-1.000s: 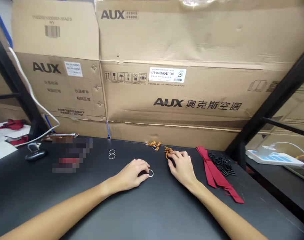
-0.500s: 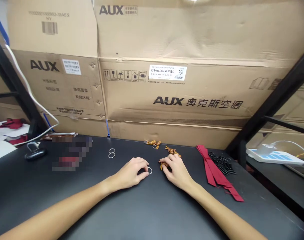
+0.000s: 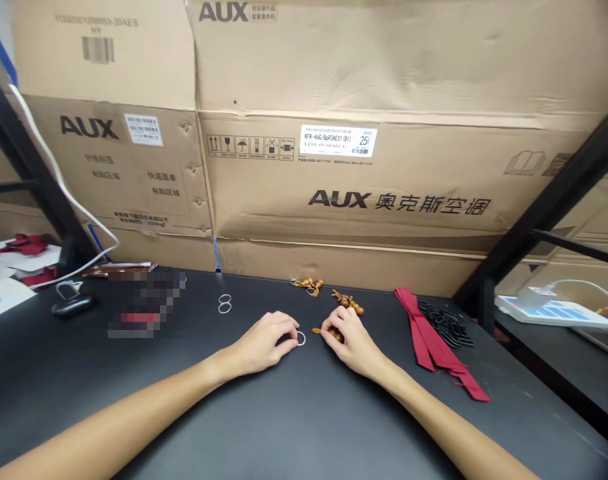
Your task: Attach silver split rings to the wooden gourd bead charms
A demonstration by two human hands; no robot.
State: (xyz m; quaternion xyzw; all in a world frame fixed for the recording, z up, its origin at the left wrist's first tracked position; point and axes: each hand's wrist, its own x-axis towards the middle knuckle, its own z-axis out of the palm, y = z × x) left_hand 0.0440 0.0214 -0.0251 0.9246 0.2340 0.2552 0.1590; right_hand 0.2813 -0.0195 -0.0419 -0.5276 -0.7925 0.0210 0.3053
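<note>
Between the thumb and fingers of my left hand [image 3: 265, 339] is a thin silver key ring [image 3: 303, 339], its free side facing right. My right hand [image 3: 355, 340] pinches a brown wooden gourd-shaped pendant [image 3: 337, 335], partly covered by the fingers. The pendant's yellow cord loop [image 3: 317, 331] sticks out leftward, a short gap from the ring. Just beyond my right hand lie more gourd pendants [image 3: 354, 306] with yellow cords. Two loose key rings [image 3: 225, 308] rest left of my left hand.
Pendants with rings [image 3: 311, 285] lie at the back by the cardboard [image 3: 334, 260]. To the right are red ribbon strips [image 3: 427, 337] and a pile of black clips [image 3: 449, 328]. A black object [image 3: 73, 305], a pixelated patch and a white cable [image 3: 67, 190] are at left.
The pendant in my right hand has turned, so its cord loop now points left toward the ring. My left hand stays nearly in place with the ring.
</note>
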